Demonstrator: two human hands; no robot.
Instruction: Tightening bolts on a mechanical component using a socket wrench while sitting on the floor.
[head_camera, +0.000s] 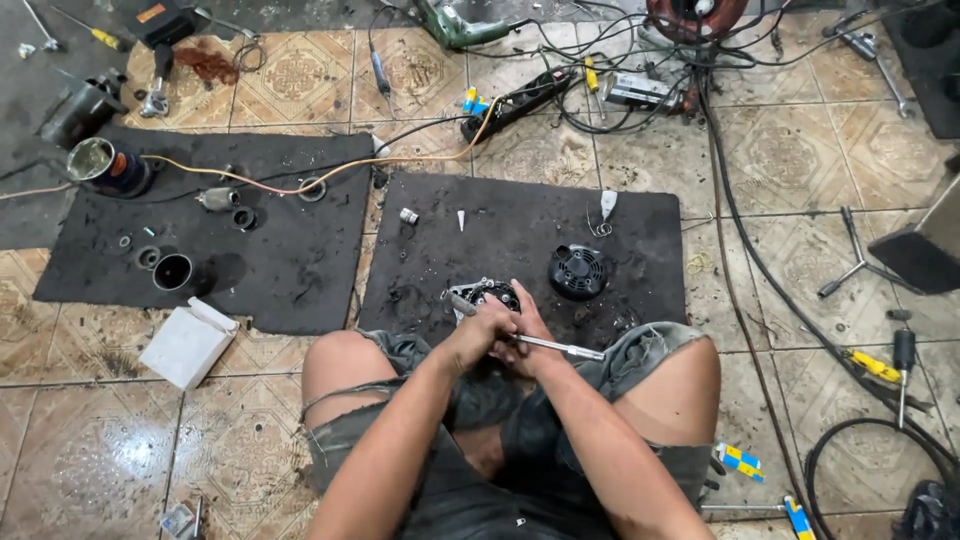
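Head view looks down on both of my hands, clasped together between my knees. My left hand (478, 335) is clenched over the head end of a chrome ratchet wrench (540, 343), and my right hand (522, 345) wraps the same tool just behind it, so the handle sticks out to my right across my thigh. The wrench's tip rests on the alternator housing (484, 295), which sits on the floor mat right at my fingertips, touching the near edge of the dark rubber mat (640, 250). Just beyond and to the right lies a round black fan cover (578, 271), apart from the housing.

A flat white carton (187, 343) lies on the tiles to my left, near the corner of a second mat (300, 290). A small blue-and-yellow box (741, 461) sits by my right leg. Far left, an open tin can (105, 165) with a dark label stands on that second mat.

Open mat remains ahead of the housing; cables (740, 240) crowd the tiles to my right.
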